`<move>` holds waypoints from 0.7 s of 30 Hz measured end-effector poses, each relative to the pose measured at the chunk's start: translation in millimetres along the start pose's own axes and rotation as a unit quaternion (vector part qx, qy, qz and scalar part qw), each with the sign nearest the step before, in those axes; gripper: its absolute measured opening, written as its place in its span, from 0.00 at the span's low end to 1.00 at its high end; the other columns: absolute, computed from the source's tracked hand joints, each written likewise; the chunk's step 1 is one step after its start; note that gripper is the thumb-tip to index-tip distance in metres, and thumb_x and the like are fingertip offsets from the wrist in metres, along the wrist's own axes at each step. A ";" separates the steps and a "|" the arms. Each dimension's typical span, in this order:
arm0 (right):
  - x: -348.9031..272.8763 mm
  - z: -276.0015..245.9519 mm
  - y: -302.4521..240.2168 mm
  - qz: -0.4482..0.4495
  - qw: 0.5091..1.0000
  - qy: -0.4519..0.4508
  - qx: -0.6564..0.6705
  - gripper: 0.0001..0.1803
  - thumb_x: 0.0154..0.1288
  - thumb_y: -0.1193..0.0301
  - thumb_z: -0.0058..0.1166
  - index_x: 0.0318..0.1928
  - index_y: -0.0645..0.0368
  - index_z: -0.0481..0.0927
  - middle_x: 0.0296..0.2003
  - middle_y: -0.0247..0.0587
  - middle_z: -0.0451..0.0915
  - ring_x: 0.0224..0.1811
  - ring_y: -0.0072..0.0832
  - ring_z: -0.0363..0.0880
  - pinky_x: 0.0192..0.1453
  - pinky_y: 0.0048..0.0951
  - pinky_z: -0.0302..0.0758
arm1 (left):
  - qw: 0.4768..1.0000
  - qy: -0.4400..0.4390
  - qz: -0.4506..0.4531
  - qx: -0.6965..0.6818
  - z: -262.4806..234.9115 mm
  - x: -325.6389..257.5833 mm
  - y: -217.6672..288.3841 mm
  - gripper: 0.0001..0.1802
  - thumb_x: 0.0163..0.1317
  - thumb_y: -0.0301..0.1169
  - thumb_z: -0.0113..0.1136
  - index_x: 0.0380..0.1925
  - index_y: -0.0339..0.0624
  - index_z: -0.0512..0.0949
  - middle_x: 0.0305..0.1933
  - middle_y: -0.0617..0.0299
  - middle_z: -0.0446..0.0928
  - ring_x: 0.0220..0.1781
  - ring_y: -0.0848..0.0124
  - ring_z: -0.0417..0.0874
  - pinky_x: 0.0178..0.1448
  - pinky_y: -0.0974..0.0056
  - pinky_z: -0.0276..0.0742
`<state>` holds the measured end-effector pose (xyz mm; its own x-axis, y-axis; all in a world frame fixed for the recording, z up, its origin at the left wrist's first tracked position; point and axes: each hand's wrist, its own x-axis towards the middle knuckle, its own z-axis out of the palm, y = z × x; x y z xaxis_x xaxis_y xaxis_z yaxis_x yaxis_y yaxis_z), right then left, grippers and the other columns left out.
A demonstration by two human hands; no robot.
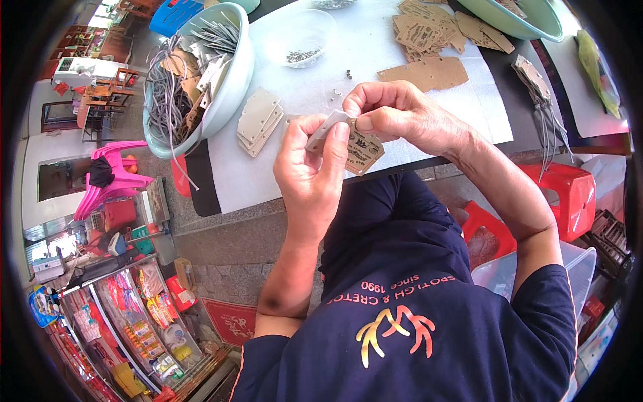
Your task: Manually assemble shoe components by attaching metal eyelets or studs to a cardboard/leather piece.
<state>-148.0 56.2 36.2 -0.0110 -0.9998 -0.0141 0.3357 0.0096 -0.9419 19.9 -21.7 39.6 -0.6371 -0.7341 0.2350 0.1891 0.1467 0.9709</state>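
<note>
Over the near edge of the white-covered table, my left hand grips a whitish card tag between thumb and fingers. Below and beside it shows a brown printed card tag, partly covered by my fingers. My right hand is closed in a pinch at the upper end of these tags; whatever lies between its fingertips is hidden. Left of my hands lies a fanned stack of whitish card tags. Some tiny metal pieces lie just beyond my fingers.
A clear bowl holds small metal pieces. At the left stands a pale green basin with grey cords and tags. Brown cards lie at the back right, near corded tags. A red stool stands right of the table.
</note>
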 end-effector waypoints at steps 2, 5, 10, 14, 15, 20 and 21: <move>-2.0 -1.0 -2.5 0.000 1.000 -0.001 -0.002 0.09 0.65 0.68 0.55 0.43 0.58 0.77 0.31 0.20 0.72 0.27 0.08 0.60 0.30 0.14 0.56 | 1.000 -0.005 0.003 0.005 -0.3 1.1 0.2 0.08 0.65 0.25 0.59 0.41 0.33 0.74 0.36 0.65 0.76 0.37 0.83 0.74 0.42 0.75 0.72; -1.9 1.7 -4.9 0.002 0.999 0.032 -0.035 0.09 0.66 0.68 0.55 0.43 0.59 0.78 0.34 0.22 0.76 0.31 0.09 0.67 0.34 0.14 0.63 | 0.999 0.003 -0.015 -0.037 -2.9 3.0 1.9 0.09 0.65 0.24 0.60 0.42 0.33 0.74 0.37 0.64 0.77 0.39 0.82 0.76 0.44 0.75 0.73; -2.1 5.5 1.3 -0.023 0.997 0.053 -0.048 0.09 0.67 0.71 0.57 0.44 0.60 0.79 0.37 0.26 0.79 0.38 0.11 0.74 0.43 0.17 0.71 | 0.970 0.017 -0.166 -0.175 -11.7 0.4 -0.4 0.12 0.62 0.24 0.62 0.46 0.33 0.77 0.41 0.60 0.81 0.42 0.78 0.80 0.49 0.71 0.76; -4.2 7.5 8.3 -0.035 0.995 0.087 -0.046 0.08 0.67 0.71 0.58 0.44 0.61 0.78 0.36 0.27 0.79 0.39 0.11 0.75 0.44 0.17 0.73 | 0.963 0.028 -0.202 -0.178 -13.0 -6.1 -0.6 0.11 0.64 0.27 0.60 0.45 0.36 0.78 0.43 0.60 0.81 0.46 0.73 0.81 0.56 0.62 0.76; -4.0 9.7 9.0 -0.034 0.995 0.083 -0.047 0.08 0.67 0.71 0.58 0.44 0.61 0.78 0.36 0.27 0.79 0.39 0.11 0.75 0.44 0.17 0.73 | 0.957 0.025 -0.210 -0.201 -12.9 -7.0 0.1 0.11 0.63 0.27 0.60 0.45 0.36 0.78 0.44 0.59 0.80 0.46 0.72 0.81 0.55 0.62 0.76; -6.5 12.8 13.0 0.024 0.986 0.078 -0.148 0.08 0.69 0.69 0.56 0.41 0.61 0.77 0.31 0.24 0.76 0.35 0.09 0.72 0.39 0.15 0.71 | 0.948 0.038 -0.220 -0.229 -15.3 -17.2 -2.3 0.12 0.62 0.24 0.61 0.46 0.35 0.76 0.42 0.61 0.80 0.43 0.77 0.80 0.51 0.70 0.76; -7.1 14.6 13.1 0.025 0.986 0.075 -0.149 0.08 0.69 0.69 0.56 0.41 0.61 0.77 0.31 0.24 0.76 0.35 0.09 0.72 0.39 0.15 0.71 | 0.948 0.041 -0.218 -0.230 -17.2 -20.1 -3.5 0.12 0.62 0.24 0.61 0.46 0.35 0.76 0.42 0.61 0.80 0.43 0.77 0.80 0.51 0.70 0.76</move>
<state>-129.7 63.2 28.9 -0.1486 -0.9847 -0.0911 0.0478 0.0848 -0.9953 44.9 -18.9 30.6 -0.6734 -0.7096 -0.2073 0.2377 -0.4734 0.8482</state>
